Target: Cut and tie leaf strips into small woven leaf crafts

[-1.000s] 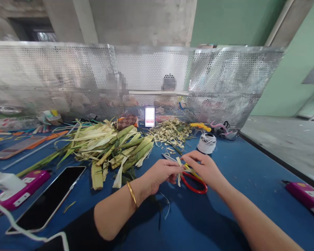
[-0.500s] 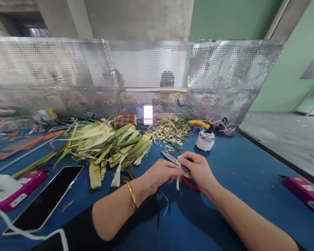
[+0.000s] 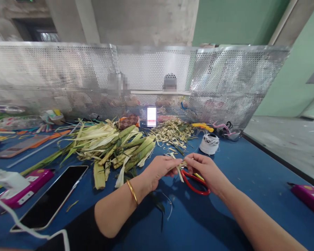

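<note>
"What's being held there?"
"A narrow corn-husk strip [image 3: 181,175]: left hand [image 3: 162,169] pinching it, right hand [image 3: 202,167] pinching it too, close alongside."
"Whereabouts exactly?"
"Over the red-handled scissors [image 3: 200,189] lying on the blue table [image 3: 240,167]. White thread ball [image 3: 209,144] beyond, to the right; big husk pile [image 3: 107,143] off left."

blue table [image 3: 240,164] | perforated metal screen [image 3: 225,80] behind | grey concrete wall [image 3: 143,22] | green wall [image 3: 285,83], right | grey floor [image 3: 279,130]
</note>
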The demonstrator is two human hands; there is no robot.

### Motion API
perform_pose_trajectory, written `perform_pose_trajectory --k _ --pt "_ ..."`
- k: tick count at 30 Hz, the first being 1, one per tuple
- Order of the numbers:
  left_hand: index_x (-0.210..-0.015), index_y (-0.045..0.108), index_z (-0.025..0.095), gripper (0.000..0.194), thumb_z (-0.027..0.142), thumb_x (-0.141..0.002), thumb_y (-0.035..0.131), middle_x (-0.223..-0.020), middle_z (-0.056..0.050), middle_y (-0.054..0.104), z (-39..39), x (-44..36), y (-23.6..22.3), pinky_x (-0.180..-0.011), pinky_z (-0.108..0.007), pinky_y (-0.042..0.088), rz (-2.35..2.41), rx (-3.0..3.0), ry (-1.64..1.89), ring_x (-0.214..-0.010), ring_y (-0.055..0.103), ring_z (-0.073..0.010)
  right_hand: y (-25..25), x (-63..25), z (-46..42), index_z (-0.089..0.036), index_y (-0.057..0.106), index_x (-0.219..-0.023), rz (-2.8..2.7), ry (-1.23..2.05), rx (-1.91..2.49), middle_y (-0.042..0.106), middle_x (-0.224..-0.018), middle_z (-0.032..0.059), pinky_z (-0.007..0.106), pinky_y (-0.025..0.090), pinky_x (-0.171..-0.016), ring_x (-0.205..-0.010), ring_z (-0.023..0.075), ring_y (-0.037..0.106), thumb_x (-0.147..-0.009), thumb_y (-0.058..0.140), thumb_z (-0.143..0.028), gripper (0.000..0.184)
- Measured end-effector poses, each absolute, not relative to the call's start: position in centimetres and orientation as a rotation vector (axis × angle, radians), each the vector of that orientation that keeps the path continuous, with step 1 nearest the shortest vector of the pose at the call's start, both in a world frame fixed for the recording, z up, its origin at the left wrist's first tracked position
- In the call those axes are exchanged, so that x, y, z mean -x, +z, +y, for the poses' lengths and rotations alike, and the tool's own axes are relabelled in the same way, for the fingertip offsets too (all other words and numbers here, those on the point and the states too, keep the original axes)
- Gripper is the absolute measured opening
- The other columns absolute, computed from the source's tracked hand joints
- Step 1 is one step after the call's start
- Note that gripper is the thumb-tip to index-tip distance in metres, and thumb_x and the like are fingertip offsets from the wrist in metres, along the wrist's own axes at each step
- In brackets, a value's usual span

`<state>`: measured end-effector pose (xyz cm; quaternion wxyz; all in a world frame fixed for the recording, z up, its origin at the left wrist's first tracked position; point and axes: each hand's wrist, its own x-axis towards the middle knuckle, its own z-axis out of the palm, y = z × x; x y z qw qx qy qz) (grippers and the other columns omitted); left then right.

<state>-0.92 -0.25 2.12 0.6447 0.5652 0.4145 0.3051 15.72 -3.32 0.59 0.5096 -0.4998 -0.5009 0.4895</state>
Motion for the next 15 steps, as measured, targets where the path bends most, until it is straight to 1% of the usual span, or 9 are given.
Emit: perform_pose_trajectory --k 4,7,9,11,13,14,15 --pt "-0.055 0.063 0.015 0.021 0.031 -0.067 0.068 -0.045 0.002 0.051 -1.0 0.6 2.4 -0.055 -0.025 0.034 0.961 -1.328 0.679 -0.047 0.042 -0.0094 0.3 -15.2 -3.5 -0.018 0.055 -0.058 -1.227 1.021 1.241 0.051 -0.046 -0.0043 0.025 0.036 -0.053 -0.048 0.0103 0.044 -0.065 0.071 -0.052 0.038" --pt "-0.05 0.061 0.015 0.022 0.028 -0.067 0.068 -0.044 0.001 0.052 -1.2 0.5 2.4 -0.056 -0.024 0.036 0.968 -1.349 0.661 -0.047 0.044 -0.0097 -0.3 -15.2 -3.2 -0.019 0.054 -0.057 -1.193 0.902 1.294 0.048 -0.045 -0.0049 0.025 0.034 -0.049 -0.045 0.0103 0.041 -0.066 0.068 -0.05 0.036" --pt "-0.052 0.062 0.015 0.022 0.029 -0.067 0.069 -0.046 0.0 0.055 -1.1 0.6 2.3 -0.056 -0.024 0.038 0.952 -1.335 0.637 -0.048 0.047 -0.0101 -0.5 -15.4 -3.0 -0.019 0.054 -0.058 -1.221 0.838 1.342 0.048 -0.045 -0.0045 0.025 0.034 -0.048 -0.045 0.0109 0.041 -0.07 0.064 -0.049 0.034" --pt "-0.058 0.066 0.014 0.022 0.034 -0.068 0.07 -0.052 -0.001 0.06 -0.9 0.8 2.1 -0.059 -0.025 0.041 0.917 -1.282 0.625 -0.05 0.051 -0.0108 -0.3 -15.8 -3.0 -0.019 0.058 -0.064 -1.295 0.682 1.391 0.056 -0.053 -0.0014 0.027 0.038 -0.053 -0.052 0.0138 0.048 -0.076 0.059 -0.046 0.03" --pt "-0.067 0.07 0.014 0.023 0.037 -0.067 0.073 -0.063 -0.004 0.066 -0.6 0.9 2.1 -0.066 -0.026 0.044 0.864 -1.204 0.64 -0.058 0.058 -0.0127 0.3 -16.2 -3.4 -0.019 0.063 -0.076 -1.367 0.36 1.425 0.065 -0.071 0.0033 0.029 0.042 -0.062 -0.068 0.018 0.057 -0.081 0.055 -0.043 0.025" --pt "-0.072 0.071 0.013 0.023 0.036 -0.065 0.074 -0.07 -0.006 0.069 -0.5 1.0 2.1 -0.07 -0.027 0.046 0.836 -1.165 0.649 -0.064 0.061 -0.014 0.6 -16.3 -3.7 -0.02 0.064 -0.08 -1.393 0.168 1.43 0.067 -0.079 0.0049 0.03 0.042 -0.067 -0.075 0.0195 0.058 -0.083 0.054 -0.041 0.024" --pt "-0.076 0.072 0.014 0.023 0.033 -0.064 0.075 -0.075 -0.007 0.07 -0.4 1.0 2.1 -0.074 -0.028 0.047 0.81 -1.133 0.666 -0.069 0.063 -0.0152 0.9 -16.2 -4.1 -0.02 0.065 -0.081 -1.424 0.002 1.424 0.067 -0.082 0.0057 0.03 0.041 -0.07 -0.078 0.02 0.058 -0.085 0.052 -0.04 0.024"
